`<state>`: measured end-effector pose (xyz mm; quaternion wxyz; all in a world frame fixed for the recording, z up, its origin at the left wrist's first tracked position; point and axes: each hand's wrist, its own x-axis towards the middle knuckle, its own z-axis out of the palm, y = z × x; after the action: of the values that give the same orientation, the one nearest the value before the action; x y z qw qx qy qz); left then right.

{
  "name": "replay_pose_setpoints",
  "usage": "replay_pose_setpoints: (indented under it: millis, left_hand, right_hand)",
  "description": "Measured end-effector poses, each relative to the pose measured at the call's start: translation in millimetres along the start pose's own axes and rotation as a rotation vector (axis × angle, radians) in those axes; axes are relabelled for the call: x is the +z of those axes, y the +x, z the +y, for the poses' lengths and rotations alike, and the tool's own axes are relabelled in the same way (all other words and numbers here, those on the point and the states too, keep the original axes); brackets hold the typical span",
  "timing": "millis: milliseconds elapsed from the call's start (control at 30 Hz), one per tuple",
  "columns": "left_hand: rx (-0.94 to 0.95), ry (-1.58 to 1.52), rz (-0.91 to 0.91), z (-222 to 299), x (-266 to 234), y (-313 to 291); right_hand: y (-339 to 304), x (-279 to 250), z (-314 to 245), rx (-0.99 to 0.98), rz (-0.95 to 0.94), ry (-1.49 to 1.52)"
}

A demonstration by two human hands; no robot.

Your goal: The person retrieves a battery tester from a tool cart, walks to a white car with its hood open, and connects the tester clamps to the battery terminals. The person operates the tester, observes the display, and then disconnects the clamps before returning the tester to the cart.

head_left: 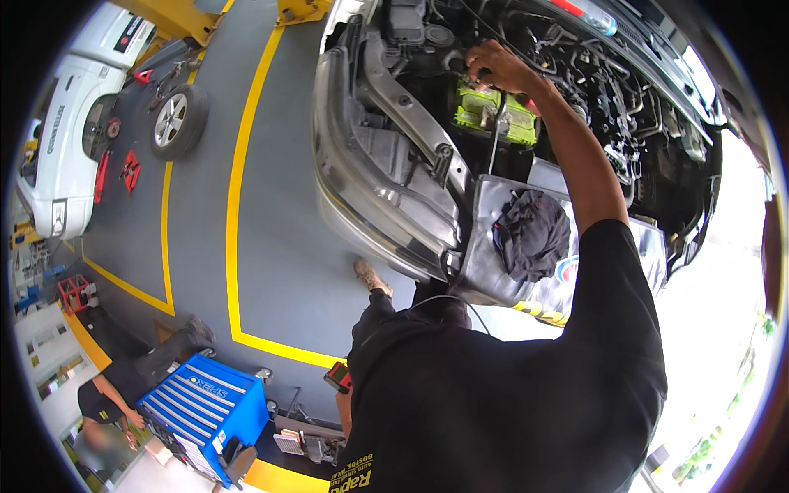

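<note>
Right hand: at upper edge of green battery; can't tell grip.
Left hand: beside red-black device, mostly hidden; can't tell grip.

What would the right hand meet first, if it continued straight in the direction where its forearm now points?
Probably the round dark cap in the engine bay, just beyond the right hand. Depth is unclear from this one view, so the hand might pass above it.
</note>
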<state>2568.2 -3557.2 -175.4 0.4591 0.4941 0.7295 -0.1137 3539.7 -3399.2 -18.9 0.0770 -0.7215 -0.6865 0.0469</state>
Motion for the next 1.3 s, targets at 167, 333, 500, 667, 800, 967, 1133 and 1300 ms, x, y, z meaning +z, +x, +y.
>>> replay_pose_setpoints:
  millis: [167, 333, 500, 667, 800, 967, 1133, 1300]
  left_hand:
    - [-0.051, -0.247, 0.139, -39, 20, -19]
    - [-0.214, -0.229, 0.214, -91, 6, -7]
    - [-0.421, -0.718, 0.312, -164, 61, -6]
    - [-0.629, -1.215, 0.468, -275, 99, -18]
    - [-0.752, -1.052, 0.448, -318, 56, -49]
    - [-0.837, -1.298, 0.657, -361, 25, -57]
    - [-0.963, -1.44, 0.741, -375, 1, -24]
    - [-0.957, -1.472, 0.884, -364, -70, 26]
  right_hand:
    - [29, -18, -40, -0.149, 0.194, -0.087]
    - [-13, -18, -203, 0.089, 0.723, -0.031]
    - [26, 81, -505, -0.096, 0.471, 0.315]
    - [71, 133, -797, -0.658, 0.155, 0.447]
    - [93, 129, -977, -0.926, -0.067, 0.445]
    - [137, 142, -1153, -1.197, -0.167, 0.512]
    - [187, 181, -1335, -1.292, -0.219, 0.664]
    - [246, 221, -1525, -1.272, -0.205, 0.758]
